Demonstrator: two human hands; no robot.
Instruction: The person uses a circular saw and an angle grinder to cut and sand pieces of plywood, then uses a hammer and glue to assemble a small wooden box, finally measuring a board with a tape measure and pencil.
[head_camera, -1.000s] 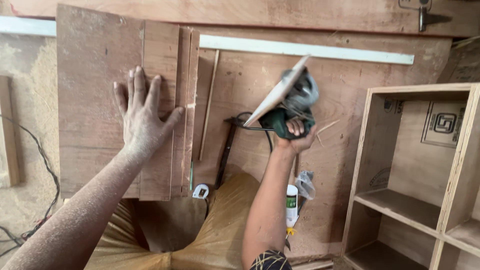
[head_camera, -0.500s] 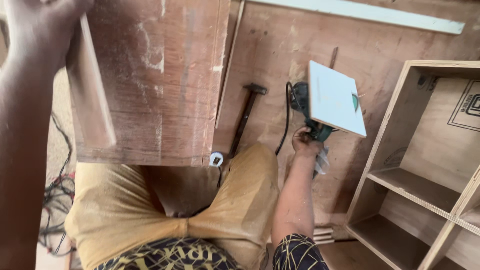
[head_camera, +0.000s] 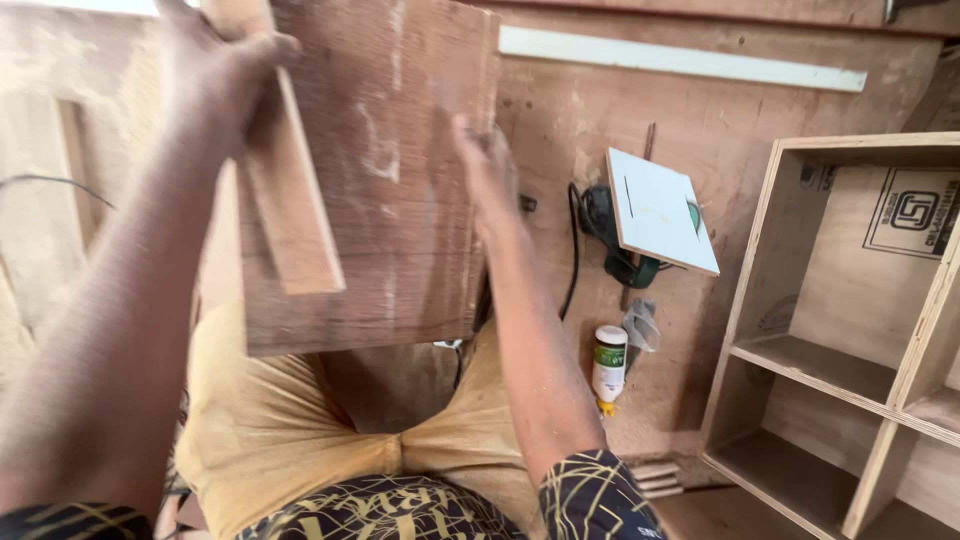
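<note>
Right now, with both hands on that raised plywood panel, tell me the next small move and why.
Probably steady the plywood panel before shifting it. The left hand pinches its top together with a loose wooden strip, the right hand grips only the side edge, and a power tool and glue bottle lie below.

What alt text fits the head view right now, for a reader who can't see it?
Both hands lift a plywood panel: the left hand grips its top with a wood strip, the right hand its right edge. A power saw and glue bottle lie beside an open shelf unit.
</note>
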